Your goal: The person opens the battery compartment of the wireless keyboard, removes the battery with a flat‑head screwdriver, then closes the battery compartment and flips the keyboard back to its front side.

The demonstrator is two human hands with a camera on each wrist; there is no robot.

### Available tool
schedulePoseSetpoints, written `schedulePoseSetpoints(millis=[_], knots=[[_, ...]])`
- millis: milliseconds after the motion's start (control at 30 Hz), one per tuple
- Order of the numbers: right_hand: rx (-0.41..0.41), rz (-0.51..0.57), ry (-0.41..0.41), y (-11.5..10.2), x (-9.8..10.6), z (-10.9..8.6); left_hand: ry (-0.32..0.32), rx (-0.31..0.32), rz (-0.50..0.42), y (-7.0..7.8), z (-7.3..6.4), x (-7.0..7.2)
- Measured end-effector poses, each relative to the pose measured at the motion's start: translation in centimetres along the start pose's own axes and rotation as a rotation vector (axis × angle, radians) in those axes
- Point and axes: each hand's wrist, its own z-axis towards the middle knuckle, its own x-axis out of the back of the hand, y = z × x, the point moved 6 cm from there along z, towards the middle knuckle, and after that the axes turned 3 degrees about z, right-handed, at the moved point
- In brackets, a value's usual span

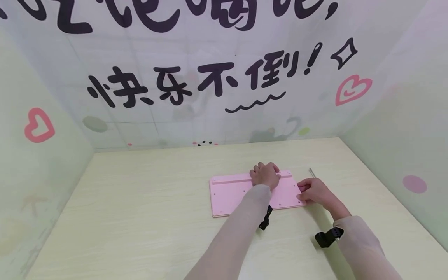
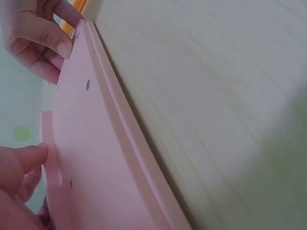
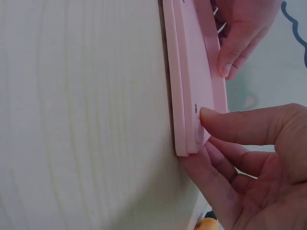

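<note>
Gripping one end of a pink panel (image 1: 229,198), the right hand (image 1: 316,192) pinches a corner, its thumb on the upper face beside a small dark screw (image 3: 195,108) and other fingers at and under the edge; the left hand (image 1: 266,175) pinches the long far edge, thumb on the raised ridge (image 1: 231,179), fingers curled behind it; the panel lies right of centre on the pale tabletop (image 1: 140,210), ridge side up (whether the gripped corner is slightly lifted, I cannot tell); a metal shaft (image 1: 312,172) lies just beyond the right hand, and an orange handle (image 3: 207,224) shows near that hand in the right wrist view, perhaps part of the same tool; the step in hand looks like bracing the panel and testing the seam (image 3: 183,96) along its side; the next move seems to call for a firm left hold and gentle, even force at the corner, without bending the panel.
</note>
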Motion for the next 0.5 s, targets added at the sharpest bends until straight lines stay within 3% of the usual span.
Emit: schedulePoseSetpoints(millis=[500], knots=[[0.005,0.009,-0.008,0.29,-0.08,0.24,-0.061,-0.045,-0.054,-0.57,1.05,-0.70]])
